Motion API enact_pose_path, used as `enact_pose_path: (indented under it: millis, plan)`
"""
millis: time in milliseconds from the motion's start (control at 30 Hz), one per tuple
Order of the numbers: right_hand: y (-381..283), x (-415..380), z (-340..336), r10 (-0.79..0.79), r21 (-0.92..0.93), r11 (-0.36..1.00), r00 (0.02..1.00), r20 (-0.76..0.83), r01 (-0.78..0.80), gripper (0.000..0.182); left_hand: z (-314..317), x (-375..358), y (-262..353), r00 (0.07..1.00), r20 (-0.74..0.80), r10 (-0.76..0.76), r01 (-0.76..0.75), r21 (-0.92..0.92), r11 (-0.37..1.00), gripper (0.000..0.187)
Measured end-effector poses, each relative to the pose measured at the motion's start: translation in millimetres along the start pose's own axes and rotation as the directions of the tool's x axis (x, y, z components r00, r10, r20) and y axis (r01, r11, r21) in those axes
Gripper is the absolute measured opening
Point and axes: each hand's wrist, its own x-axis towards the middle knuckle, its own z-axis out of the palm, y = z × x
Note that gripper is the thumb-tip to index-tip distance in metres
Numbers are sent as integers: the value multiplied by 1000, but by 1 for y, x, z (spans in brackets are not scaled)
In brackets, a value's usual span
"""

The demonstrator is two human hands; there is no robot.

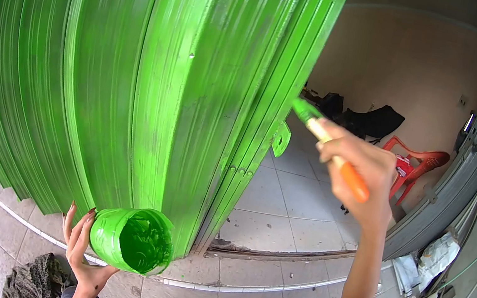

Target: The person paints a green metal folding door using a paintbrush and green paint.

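A paintbrush (322,134) with an orange-ended handle and green-coated bristles is gripped in my right hand (363,165). Its bristle tip is at the edge of the green folding metal door (160,84); whether it touches cannot be told. Down at the lower left, my left hand (82,249) wraps around a paint-smeared container (108,234), tilted so that the green paint inside shows. Fresh green covers the door's ribbed panels, with darker, thinner streaks in places. A green metal tab with a hole (281,139) sticks out from the door's edge.
Through the doorway stand a red plastic chair (418,161) and dark items on the tiled floor (294,197). A grey door (471,171) is on the right, with plastic bags (440,255) beside it. Dark crumpled cloth (38,280) lies at the lower left.
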Motion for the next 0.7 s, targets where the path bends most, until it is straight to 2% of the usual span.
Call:
enact_pose_path:
  millis: [100, 233, 333, 433, 533, 567, 633, 700]
  plan:
    - [-5, -2, 8, -22, -47, 999, 999, -33, 21, 15, 2, -1, 2, 1000, 18, 12, -11, -19, 1000, 86]
    - [-34, -50, 47, -156, -344, 920, 981, 113, 186, 18, 1, -1, 2, 999, 31, 11, -11, -18, 1000, 86]
    - [-55, -75, 57, -150, -197, 962, 967, 205, 190, 20, 0, 0, 2, 1000, 30, 3, -3, -18, 1000, 85]
    - [-49, -65, 44, -1, -41, 999, 950, 312, 15, 20, -2, 1, 1, 1000, 30, 11, -10, -10, 1000, 83]
    - [-16, -30, 22, 51, 129, 988, 968, 248, -85, 20, -1, 0, -1, 999, 32, 5, -4, -22, 1000, 83]
    - [-5, -18, 21, 84, 202, 972, 982, 172, -118, 21, -1, 0, -2, 1000, 30, 2, -1, -30, 1000, 83]
    - [1, 4, 5, 251, 198, 939, 955, 157, -280, 16, -1, 0, -2, 1000, 27, 14, -14, -20, 1000, 83]
    - [11, 19, -1, 274, 241, 932, 961, 28, -273, 11, -2, 1, -2, 999, 30, 15, -15, -7, 1000, 83]
